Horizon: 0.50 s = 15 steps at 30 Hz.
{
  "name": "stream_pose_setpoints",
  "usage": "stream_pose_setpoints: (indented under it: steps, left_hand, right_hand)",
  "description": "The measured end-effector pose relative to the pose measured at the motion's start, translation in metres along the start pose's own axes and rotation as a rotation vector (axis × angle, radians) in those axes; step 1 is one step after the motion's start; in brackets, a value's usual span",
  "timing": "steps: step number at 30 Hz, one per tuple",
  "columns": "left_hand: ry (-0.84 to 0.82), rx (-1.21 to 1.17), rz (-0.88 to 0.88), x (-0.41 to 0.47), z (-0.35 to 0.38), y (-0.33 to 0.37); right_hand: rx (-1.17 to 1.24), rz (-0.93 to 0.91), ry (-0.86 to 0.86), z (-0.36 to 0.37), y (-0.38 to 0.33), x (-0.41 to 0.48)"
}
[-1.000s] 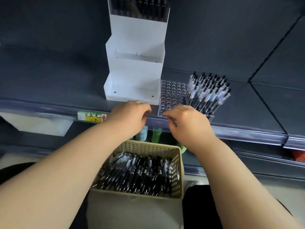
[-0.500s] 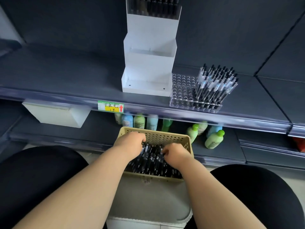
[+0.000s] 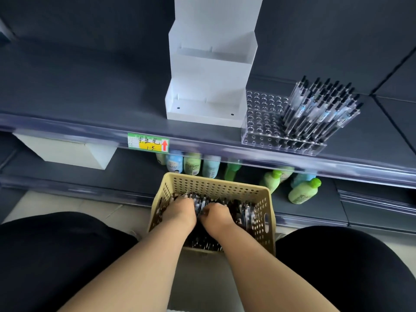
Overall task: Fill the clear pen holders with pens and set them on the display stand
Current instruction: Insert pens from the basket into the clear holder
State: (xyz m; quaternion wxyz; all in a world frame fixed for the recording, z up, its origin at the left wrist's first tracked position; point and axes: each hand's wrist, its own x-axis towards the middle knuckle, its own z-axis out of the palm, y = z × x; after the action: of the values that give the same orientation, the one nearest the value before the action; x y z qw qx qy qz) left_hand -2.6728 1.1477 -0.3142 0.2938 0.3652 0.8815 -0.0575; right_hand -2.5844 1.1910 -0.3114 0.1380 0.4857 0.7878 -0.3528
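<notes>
Beige basket [image 3: 213, 183] holding pens [image 3: 245, 213], hands [image 3: 180, 211] [image 3: 216, 216] inside, grip unclear

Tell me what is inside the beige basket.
Black pens lie heaped in the basket; the left hand and right hand reach into them. Fingertips and the basket's floor are covered.

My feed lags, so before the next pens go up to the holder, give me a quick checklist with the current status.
1. Both hands at the supply: ok; the left hand and right hand are down among the pens in the basket.
2. Pens gripped: cannot tell; the grip is hidden among the pens.
3. Free holes in the holder: ok; its left part is unfilled.
4. Holder full enough for the display stand: not ok.
5. Room on the display stand: ok; the two visible tiers hold nothing.
</notes>
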Motion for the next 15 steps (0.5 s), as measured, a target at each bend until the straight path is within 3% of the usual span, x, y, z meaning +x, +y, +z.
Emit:
stream_pose_setpoints:
  steps: [8, 15]
  left_hand:
    - [-0.067, 0.147, -0.061, 0.008, -0.006, 0.011]
    - [-0.15, 0.047, -0.021, 0.01, -0.009, 0.007]
  right_hand:
    - [0.135, 0.23, -0.052, 0.002, 0.001, 0.03]
    - [0.295, 0.267, -0.102, 0.004, -0.004, 0.03]
